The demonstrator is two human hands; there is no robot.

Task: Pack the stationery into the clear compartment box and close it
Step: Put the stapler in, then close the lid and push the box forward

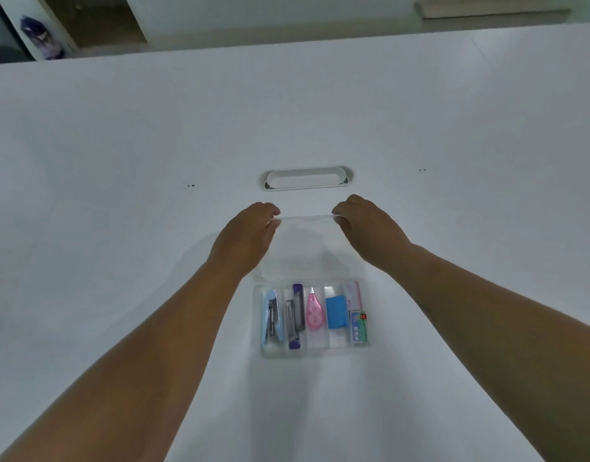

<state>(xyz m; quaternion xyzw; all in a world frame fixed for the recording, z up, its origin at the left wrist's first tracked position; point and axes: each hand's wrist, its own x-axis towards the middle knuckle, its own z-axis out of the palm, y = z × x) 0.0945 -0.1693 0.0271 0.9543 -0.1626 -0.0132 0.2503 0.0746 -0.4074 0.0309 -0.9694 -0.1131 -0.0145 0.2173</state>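
The clear compartment box point(258, 348) lies on the white table in front of me. Its slots hold a light blue stapler point(271, 316), a purple and grey tool point(296, 316), a pink correction tape point(314, 311), a blue eraser point(337, 311) and small staple boxes point(359, 326). The clear lid point(305, 248) stands open behind the base, tilted up. My left hand point(250, 235) pinches the lid's far left corner. My right hand point(363, 225) pinches its far right corner.
A white oval cable slot point(306, 178) is set in the table just beyond my hands. Pairs of small dark dots point(190, 186) mark the tabletop left and right. The table's far edge meets a wall and a dark opening point(103, 25).
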